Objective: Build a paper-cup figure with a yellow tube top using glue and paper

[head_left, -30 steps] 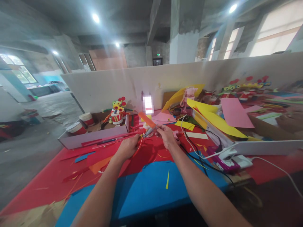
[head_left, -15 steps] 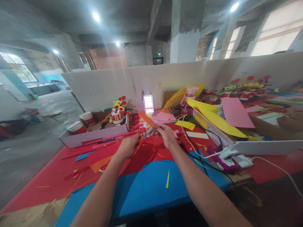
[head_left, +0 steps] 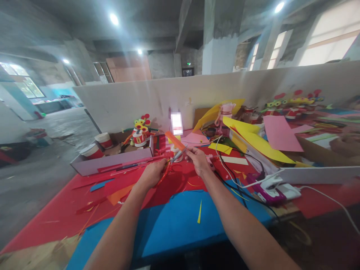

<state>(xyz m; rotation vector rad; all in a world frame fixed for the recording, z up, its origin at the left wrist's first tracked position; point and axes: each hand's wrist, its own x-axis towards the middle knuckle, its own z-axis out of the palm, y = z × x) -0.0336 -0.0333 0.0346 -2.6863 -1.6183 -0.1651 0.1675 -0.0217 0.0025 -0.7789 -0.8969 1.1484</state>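
Observation:
My left hand (head_left: 153, 173) is closed around the orange handles of a pair of scissors (head_left: 177, 154). The blades point right and up, crossing the lower end of an orange paper strip (head_left: 174, 141). Fingers of my right hand (head_left: 197, 160) pinch that end of the strip, close to the blade tips. Behind the scissors stands a small white cup figure (head_left: 176, 154) with red spiral paper arms, partly hidden by the strip and blades. Blue paper (head_left: 180, 217) lies under my forearms on the red table cover (head_left: 47, 219).
A shallow box (head_left: 112, 162) at left holds paper cups and a finished-looking cup figure (head_left: 140, 135). To the right are a purple power strip (head_left: 261, 189) with cables, yellow sheets (head_left: 253, 140) and pink paper (head_left: 282, 133). A white partition (head_left: 126, 101) runs behind.
Very little differs. Both hands, the scissors and the orange strip stay in nearly the same place.

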